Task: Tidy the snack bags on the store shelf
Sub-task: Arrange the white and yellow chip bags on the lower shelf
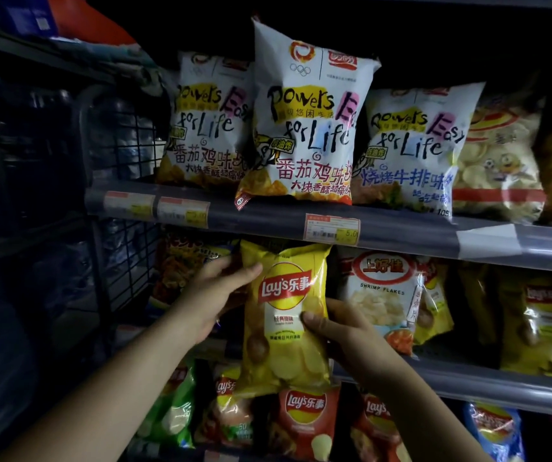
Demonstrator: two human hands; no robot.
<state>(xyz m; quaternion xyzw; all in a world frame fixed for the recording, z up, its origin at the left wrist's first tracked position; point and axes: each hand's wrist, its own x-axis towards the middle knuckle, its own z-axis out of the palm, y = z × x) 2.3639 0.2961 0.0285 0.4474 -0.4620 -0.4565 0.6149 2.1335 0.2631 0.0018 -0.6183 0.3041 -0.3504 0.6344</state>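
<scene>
Yellow Lay's chip bag, glossy crinkled foil puffed like a pillow, is held upright in front of the middle tier, its bottom edge overlapping a red Lay's bag below. The left hand grips its upper left edge, thumb across the front, fingers behind. The right hand pinches its lower right side, thumb on the printed face. Just beside it on the right leans a white Shrimp Flakes bag. Above, behind a smooth grey plastic price rail, plump white Powers Easy for Life bags stand.
</scene>
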